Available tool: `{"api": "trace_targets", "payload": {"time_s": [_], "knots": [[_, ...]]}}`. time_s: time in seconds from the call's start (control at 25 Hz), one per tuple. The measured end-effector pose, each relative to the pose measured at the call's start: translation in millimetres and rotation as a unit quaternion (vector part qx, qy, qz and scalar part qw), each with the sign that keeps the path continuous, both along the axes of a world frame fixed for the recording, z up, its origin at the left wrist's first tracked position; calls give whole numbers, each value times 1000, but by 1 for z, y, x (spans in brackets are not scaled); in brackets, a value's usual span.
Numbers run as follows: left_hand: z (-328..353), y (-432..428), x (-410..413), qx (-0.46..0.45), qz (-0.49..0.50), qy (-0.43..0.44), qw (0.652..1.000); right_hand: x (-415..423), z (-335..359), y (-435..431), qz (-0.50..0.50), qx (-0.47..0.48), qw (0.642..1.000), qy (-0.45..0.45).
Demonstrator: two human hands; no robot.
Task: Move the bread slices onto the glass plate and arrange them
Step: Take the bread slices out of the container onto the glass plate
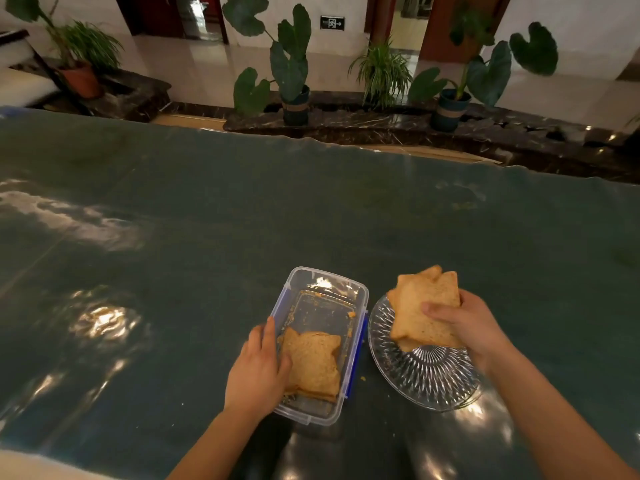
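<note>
A clear plastic box (323, 284) with blue clips sits near the table's front edge and holds a small stack of brown bread slices (317, 362) at its near end. My left hand (258, 370) rests on the box's left wall, fingers touching that stack. Right of the box lies a cut-glass plate (426, 379). My right hand (469, 325) grips a few bread slices (424, 306) over the plate's far left part; whether they touch the plate is unclear.
The table (311, 209) wears a dark green glossy cover with bright reflections. Crumbs lie in the box's far half and beside it. Beyond the far edge stand several potted plants (294, 64) on a dark marble ledge.
</note>
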State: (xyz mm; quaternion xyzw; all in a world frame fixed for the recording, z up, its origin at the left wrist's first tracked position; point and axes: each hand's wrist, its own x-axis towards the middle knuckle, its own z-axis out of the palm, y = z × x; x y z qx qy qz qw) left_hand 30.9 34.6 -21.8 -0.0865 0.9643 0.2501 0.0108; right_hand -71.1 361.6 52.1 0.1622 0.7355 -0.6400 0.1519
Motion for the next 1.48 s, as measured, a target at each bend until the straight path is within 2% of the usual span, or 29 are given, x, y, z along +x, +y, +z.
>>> {"api": "trace_targets", "payload": {"time_s": [0.2,0.28,0.4,0.56,0.68,0.76,0.84,0.92,1.0,1.08,1.16,1.36,1.48], "knots": [[-3,5,-8,-8,11,-14,1000,7,-50,30,5,45,996,-74],[-4,5,-7,-9,13,-18,1000,10,-66,31,28,122,988,-95],[-6,3,-5,-8,12,-19,1000,10,-77,32,33,271,959,-75],[-6,4,-4,-2,19,-18,1000,17,-61,22,18,388,921,18],[-6,4,-4,-6,22,-15,1000,23,-33,-11,31,376,916,138],[-7,3,-4,-6,23,-17,1000,23,-16,-47,93,365,903,205],[-6,3,-4,-2,24,-20,1000,21,-7,-90,202,357,882,234],[-5,3,-4,4,23,-22,999,11,-12,-132,326,365,844,217],[-5,2,-4,7,20,-24,999,1,-26,-166,423,410,789,173],[-6,1,-5,13,21,-27,999,-6,-39,-188,479,459,739,117],[-6,0,-5,13,24,-26,999,-9,-50,-198,502,492,707,81],[-4,3,-7,14,40,-31,999,-10,-62,-206,515,544,657,89],[-4,2,-7,18,43,-35,998,-11,-66,-207,522,532,665,51]]}}
